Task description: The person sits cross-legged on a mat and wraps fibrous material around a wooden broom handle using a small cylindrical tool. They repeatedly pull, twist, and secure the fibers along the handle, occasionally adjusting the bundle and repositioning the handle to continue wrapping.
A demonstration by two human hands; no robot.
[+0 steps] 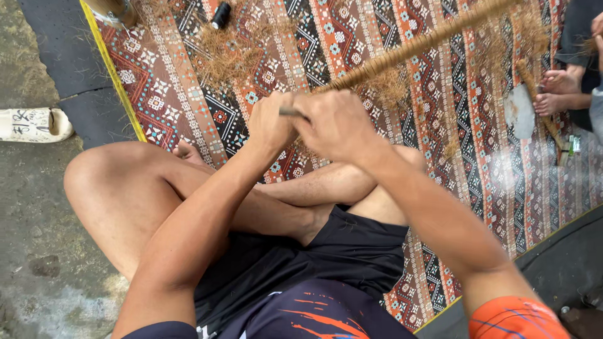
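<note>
A long stick wrapped in brown fibre cord (414,45) slants from my hands up to the top right. My right hand (336,124) is closed around its near end. My left hand (271,122) sits close beside it, fingers curled on a short grey end (289,112) of the stick or a tool; which one I cannot tell. Both hands hover above my crossed bare legs, over a patterned mat (176,100). Loose brown fibres (229,53) lie on the mat beyond my hands.
A black spool (220,15) lies at the top of the mat. Another person's feet (556,91) rest at the right edge, next to a flat grey blade with a wooden handle (524,107). A pale sandal (34,123) lies on the concrete at left.
</note>
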